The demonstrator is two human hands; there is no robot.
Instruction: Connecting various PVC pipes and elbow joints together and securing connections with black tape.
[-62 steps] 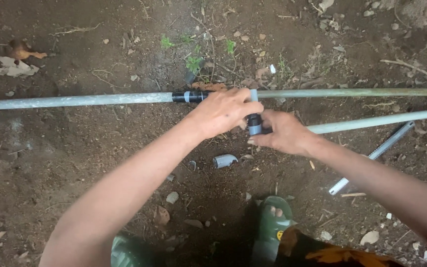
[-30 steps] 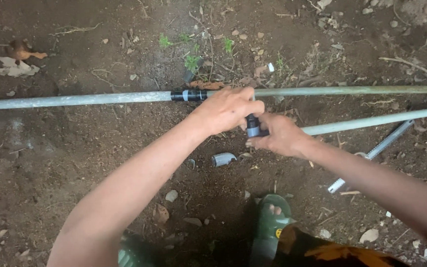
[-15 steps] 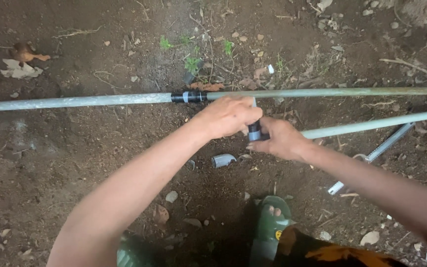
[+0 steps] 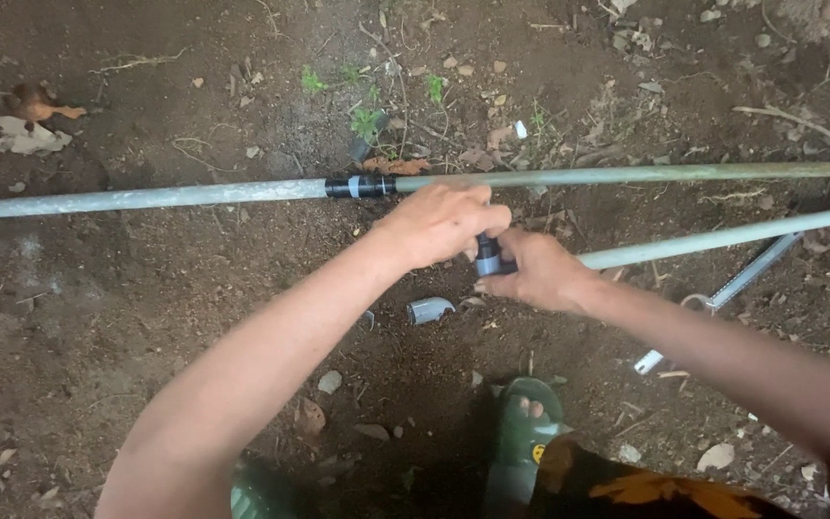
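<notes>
My left hand (image 4: 439,223) and my right hand (image 4: 535,271) meet over a small dark pipe fitting (image 4: 488,258) on the end of a pale grey pipe (image 4: 722,239) that runs off to the right. Both hands grip the fitting, the left from above, the right from below and behind. Just beyond my hands a long grey pipe (image 4: 146,199) crosses the soil from left to right, joined by a black coupling (image 4: 359,186).
A short grey pipe piece (image 4: 430,309) lies on the dirt below my hands. A thin metal strip (image 4: 722,293) lies at the right. My green sandal (image 4: 523,437) is at the bottom. Dry leaves (image 4: 26,135) and small weeds (image 4: 369,123) dot the soil.
My hands have dropped slightly away from the long pipe and closed tighter together over the fitting. The pipes have not moved.
</notes>
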